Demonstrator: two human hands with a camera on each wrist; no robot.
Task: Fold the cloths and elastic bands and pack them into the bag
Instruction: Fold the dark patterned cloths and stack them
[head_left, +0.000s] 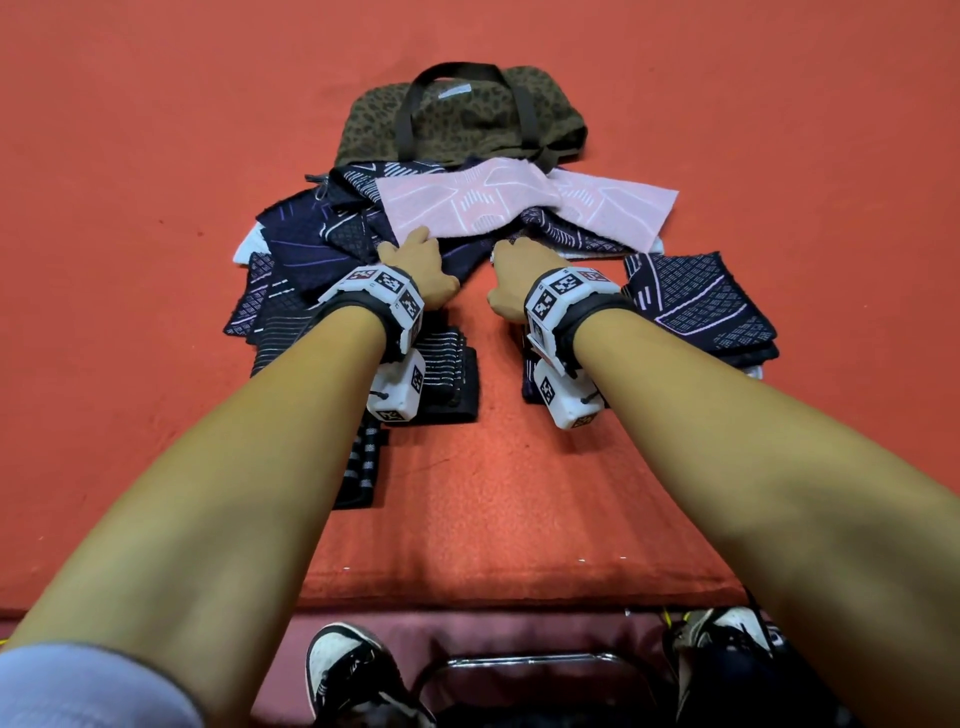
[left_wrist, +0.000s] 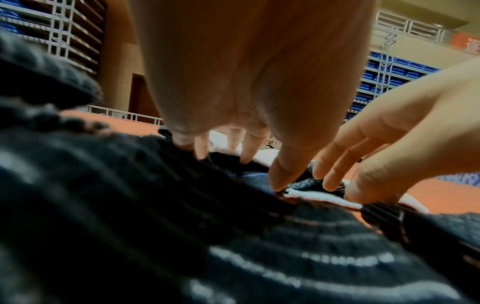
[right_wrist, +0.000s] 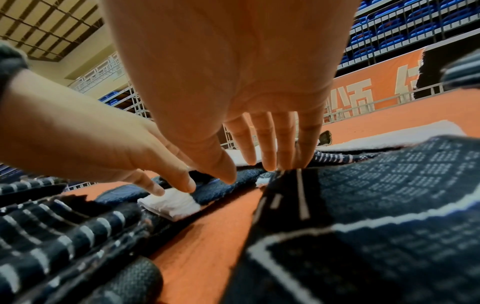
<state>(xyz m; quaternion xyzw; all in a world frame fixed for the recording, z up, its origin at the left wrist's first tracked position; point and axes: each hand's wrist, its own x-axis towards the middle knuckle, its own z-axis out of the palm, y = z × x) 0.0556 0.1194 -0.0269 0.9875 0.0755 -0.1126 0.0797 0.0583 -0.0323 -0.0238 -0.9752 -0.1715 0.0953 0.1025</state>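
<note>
A heap of unfolded dark navy patterned cloths (head_left: 311, 244) lies mid-table with a pink cloth (head_left: 519, 208) draped over its far side. Behind it sits the leopard-print bag (head_left: 462, 119) with dark handles. My left hand (head_left: 415, 254) and right hand (head_left: 519, 262) reach side by side into the heap's near edge. In the left wrist view my left hand (left_wrist: 241, 162) touches a navy cloth (left_wrist: 259, 179) with straight fingertips. In the right wrist view my right hand (right_wrist: 252, 170) has straight fingers on the same dark fabric (right_wrist: 215, 191), next to a white cloth edge (right_wrist: 171, 203). Neither hand grips anything.
A folded stack of navy cloths (head_left: 701, 306) lies to the right. Striped dark bands (head_left: 447, 374) are piled under my left wrist, one more (head_left: 358, 467) nearer me. The red felt table (head_left: 493, 509) ends at its front edge, with a chair and shoes below.
</note>
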